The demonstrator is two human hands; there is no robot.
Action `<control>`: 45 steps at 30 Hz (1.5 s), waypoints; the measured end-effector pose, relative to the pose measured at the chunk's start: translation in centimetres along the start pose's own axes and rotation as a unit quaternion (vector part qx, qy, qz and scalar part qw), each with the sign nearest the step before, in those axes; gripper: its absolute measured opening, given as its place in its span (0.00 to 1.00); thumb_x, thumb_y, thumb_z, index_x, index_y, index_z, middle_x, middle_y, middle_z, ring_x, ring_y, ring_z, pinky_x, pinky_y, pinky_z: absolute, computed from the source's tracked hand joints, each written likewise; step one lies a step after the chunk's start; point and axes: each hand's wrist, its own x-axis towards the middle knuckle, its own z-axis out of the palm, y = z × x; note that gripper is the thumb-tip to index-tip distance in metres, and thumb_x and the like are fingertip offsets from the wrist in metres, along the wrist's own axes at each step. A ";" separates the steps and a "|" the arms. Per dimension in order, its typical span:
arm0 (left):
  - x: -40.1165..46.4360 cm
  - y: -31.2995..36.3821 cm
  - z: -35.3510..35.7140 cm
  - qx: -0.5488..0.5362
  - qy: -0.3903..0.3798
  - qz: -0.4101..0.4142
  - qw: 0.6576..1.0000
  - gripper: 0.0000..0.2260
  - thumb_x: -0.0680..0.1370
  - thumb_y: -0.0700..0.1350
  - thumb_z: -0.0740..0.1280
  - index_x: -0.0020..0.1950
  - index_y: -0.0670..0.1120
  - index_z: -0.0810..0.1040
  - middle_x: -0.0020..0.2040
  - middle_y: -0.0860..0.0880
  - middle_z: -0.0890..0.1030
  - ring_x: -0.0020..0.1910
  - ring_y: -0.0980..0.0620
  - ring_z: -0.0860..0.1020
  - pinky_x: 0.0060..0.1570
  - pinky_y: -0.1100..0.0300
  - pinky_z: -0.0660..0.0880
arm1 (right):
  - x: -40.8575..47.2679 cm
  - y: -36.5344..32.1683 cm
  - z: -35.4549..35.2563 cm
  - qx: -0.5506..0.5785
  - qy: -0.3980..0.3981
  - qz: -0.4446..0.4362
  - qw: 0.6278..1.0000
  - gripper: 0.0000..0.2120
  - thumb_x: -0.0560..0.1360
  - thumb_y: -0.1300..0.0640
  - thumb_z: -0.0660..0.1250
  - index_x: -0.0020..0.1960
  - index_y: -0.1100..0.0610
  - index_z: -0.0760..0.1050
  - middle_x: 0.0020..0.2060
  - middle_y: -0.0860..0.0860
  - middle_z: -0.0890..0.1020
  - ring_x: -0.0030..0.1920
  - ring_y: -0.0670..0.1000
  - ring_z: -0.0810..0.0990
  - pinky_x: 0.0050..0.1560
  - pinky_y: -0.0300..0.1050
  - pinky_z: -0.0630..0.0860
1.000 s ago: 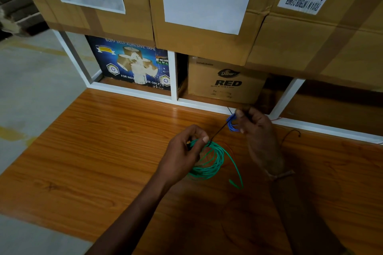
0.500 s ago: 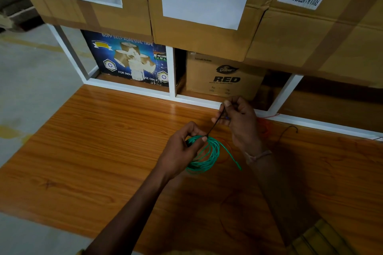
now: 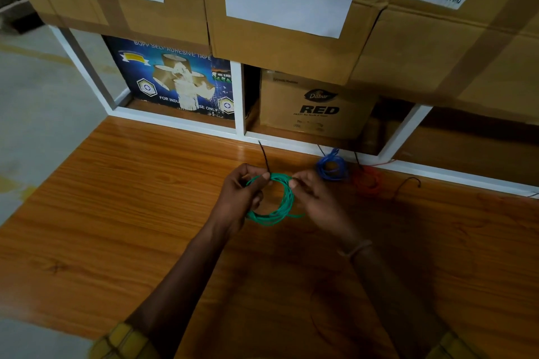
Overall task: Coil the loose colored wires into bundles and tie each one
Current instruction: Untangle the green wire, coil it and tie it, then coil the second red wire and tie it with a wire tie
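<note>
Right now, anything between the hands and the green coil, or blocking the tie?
Nothing visible does. Both hands are already on the green coil: the left hand pinches it where the black tie sticks up, and the right hand pinches the other side. The blue coil and red coil lie apart, toward the shelf.

Three wire coils on show: one green coil (image 3: pixel 274 204) in the grip, one blue coil (image 3: pixel 332 167) just right of it, one red coil (image 3: pixel 368 181) farther right. Two hands, left hand (image 3: pixel 242 192) and right hand (image 3: pixel 316 197), on the green.
</note>
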 end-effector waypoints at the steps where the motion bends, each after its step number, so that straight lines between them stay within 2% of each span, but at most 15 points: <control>1: 0.8 -0.3 0.1 -0.023 0.010 -0.018 1.000 0.04 0.82 0.38 0.70 0.55 0.38 0.78 0.44 0.41 0.83 0.23 0.57 0.67 0.23 0.65 0.63 | 0.2 0.7 0.4 0.029 0.000 -0.004 1.000 0.03 0.83 0.53 0.65 0.55 0.45 0.74 0.57 0.51 0.81 0.58 0.57 0.83 0.54 0.55 0.84; 3: 2.7 -0.6 0.1 -0.055 0.018 -0.053 0.997 0.03 0.82 0.39 0.69 0.55 0.40 0.78 0.45 0.41 0.84 0.23 0.58 0.67 0.24 0.65 0.64 | 1.3 1.6 1.0 0.085 0.024 -0.002 0.996 0.04 0.83 0.55 0.65 0.55 0.46 0.73 0.55 0.51 0.80 0.56 0.60 0.84 0.53 0.59 0.84; 7: 6.5 -0.7 0.3 -0.049 0.000 -0.089 0.995 0.08 0.84 0.40 0.66 0.59 0.37 0.78 0.46 0.43 0.84 0.31 0.56 0.75 0.32 0.63 0.73 | 4.8 2.2 1.6 0.081 0.151 0.006 0.985 0.06 0.82 0.56 0.68 0.56 0.50 0.72 0.55 0.53 0.80 0.51 0.57 0.85 0.46 0.55 0.85; 10: 9.0 -1.5 0.0 0.085 -0.017 -0.042 0.995 0.06 0.84 0.39 0.67 0.60 0.39 0.80 0.45 0.44 0.85 0.38 0.53 0.82 0.45 0.56 0.81 | 7.7 1.9 1.4 -0.035 0.226 -0.018 0.973 0.08 0.79 0.61 0.70 0.54 0.56 0.72 0.45 0.44 0.76 0.45 0.42 0.79 0.42 0.31 0.78; 12: 10.7 -2.0 -0.5 0.166 -0.017 0.005 0.986 0.05 0.83 0.40 0.70 0.58 0.41 0.83 0.48 0.46 0.87 0.45 0.50 0.86 0.51 0.52 0.84 | 9.3 2.0 1.3 -0.108 0.241 -0.030 0.964 0.08 0.79 0.64 0.70 0.54 0.61 0.72 0.41 0.42 0.74 0.41 0.38 0.75 0.39 0.27 0.70; 16: 13.5 -2.5 -0.7 0.301 0.019 0.056 0.952 0.08 0.79 0.44 0.75 0.58 0.45 0.86 0.52 0.47 0.88 0.50 0.51 0.86 0.53 0.50 0.84 | 11.7 3.2 1.3 -0.207 0.267 -0.029 0.941 0.07 0.78 0.61 0.71 0.52 0.61 0.74 0.42 0.49 0.79 0.43 0.47 0.78 0.43 0.40 0.72; 19: 14.7 -3.5 -0.4 0.313 0.011 0.047 0.949 0.11 0.79 0.40 0.75 0.61 0.43 0.85 0.56 0.45 0.87 0.55 0.49 0.85 0.59 0.49 0.83 | 13.0 4.6 1.5 -0.281 0.273 0.005 0.920 0.06 0.77 0.59 0.71 0.49 0.59 0.75 0.44 0.54 0.83 0.47 0.53 0.81 0.44 0.44 0.73; 25: 14.7 -4.8 -0.9 0.286 -0.094 0.031 0.953 0.16 0.86 0.40 0.63 0.74 0.43 0.76 0.68 0.43 0.81 0.64 0.46 0.82 0.63 0.51 0.81 | 13.2 4.9 0.6 -0.195 0.278 0.030 0.940 0.07 0.79 0.61 0.66 0.45 0.60 0.81 0.43 0.57 0.84 0.45 0.54 0.83 0.47 0.46 0.78; 28: 13.8 -4.6 -1.3 0.270 -0.065 0.037 0.960 0.16 0.87 0.44 0.62 0.75 0.41 0.75 0.67 0.43 0.81 0.64 0.46 0.82 0.62 0.52 0.81 | 12.4 5.6 -0.5 -0.136 0.250 0.046 0.957 0.08 0.77 0.53 0.63 0.46 0.46 0.81 0.45 0.55 0.84 0.48 0.56 0.84 0.53 0.60 0.82; 31: 11.4 -4.2 -1.5 0.298 -0.003 0.064 0.952 0.18 0.86 0.46 0.64 0.74 0.41 0.75 0.68 0.47 0.81 0.62 0.54 0.79 0.56 0.65 0.78 | 10.7 8.8 -2.9 -0.160 0.219 0.039 0.962 0.10 0.75 0.44 0.60 0.50 0.33 0.78 0.51 0.49 0.84 0.52 0.53 0.85 0.55 0.60 0.82; 32: 10.3 -4.1 -1.4 0.303 0.019 0.073 0.950 0.16 0.86 0.45 0.66 0.73 0.41 0.76 0.66 0.48 0.81 0.62 0.54 0.79 0.55 0.67 0.77 | 9.0 8.1 -3.4 -0.149 0.205 0.036 0.967 0.10 0.75 0.46 0.62 0.53 0.36 0.78 0.53 0.48 0.84 0.53 0.52 0.84 0.56 0.58 0.82; 36: 6.0 -6.2 -1.4 0.300 0.061 0.093 0.948 0.05 0.81 0.39 0.71 0.56 0.40 0.81 0.52 0.47 0.85 0.52 0.52 0.82 0.56 0.51 0.81 | 3.5 7.3 -5.0 -0.059 0.219 0.052 0.972 0.17 0.78 0.67 0.67 0.48 0.44 0.79 0.51 0.50 0.83 0.50 0.53 0.84 0.52 0.51 0.82; 40: 3.0 -8.5 0.3 0.371 0.000 0.051 0.927 0.06 0.78 0.43 0.75 0.48 0.45 0.80 0.41 0.52 0.83 0.41 0.51 0.82 0.46 0.49 0.79 | -0.3 8.8 -6.8 -0.099 0.207 0.086 0.970 0.13 0.78 0.66 0.67 0.48 0.48 0.79 0.48 0.46 0.82 0.51 0.47 0.81 0.54 0.45 0.78; 43: 1.9 -9.9 2.5 0.467 -0.035 0.048 0.882 0.16 0.77 0.53 0.76 0.53 0.41 0.81 0.47 0.43 0.83 0.47 0.43 0.82 0.42 0.55 0.71 | -2.1 10.5 -7.1 -0.160 0.172 0.140 0.962 0.08 0.75 0.61 0.70 0.40 0.50 0.79 0.42 0.50 0.84 0.46 0.52 0.83 0.49 0.53 0.82; 45: 1.7 -10.8 3.5 0.516 -0.051 0.053 0.854 0.20 0.77 0.55 0.76 0.58 0.40 0.80 0.54 0.37 0.82 0.54 0.37 0.81 0.47 0.51 0.74 | -3.1 11.3 -6.7 -0.231 0.149 0.152 0.949 0.04 0.70 0.56 0.72 0.37 0.54 0.80 0.37 0.52 0.85 0.42 0.56 0.85 0.46 0.59 0.83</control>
